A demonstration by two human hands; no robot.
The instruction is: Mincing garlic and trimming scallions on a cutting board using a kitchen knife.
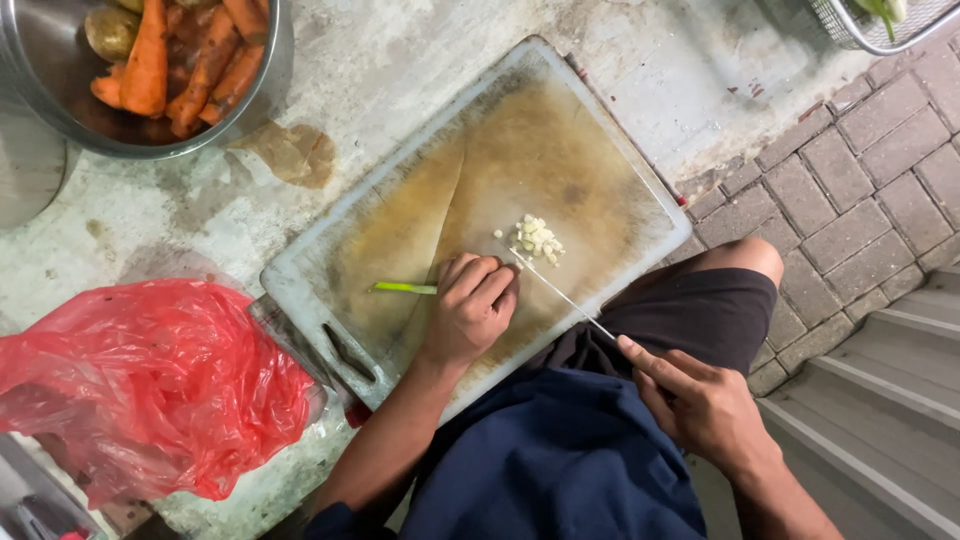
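Our left hand (470, 305) was curled, fingers tucked, pressing a green stalk (404, 288) flat on the stained cutting board (400, 210); the stalk ran out past the knuckles to the far side of the hand. Our right hand (700, 400) gripped the handle of a knife (560, 293), index finger laid along the spine, the blade tip resting beside the left fingers. Just beyond the blade lay a small heap of chopped white pieces (537, 238). Farther from the left hand sat a red plastic bag (150, 385), and a metal bowl (270, 70) of carrots (150, 55).
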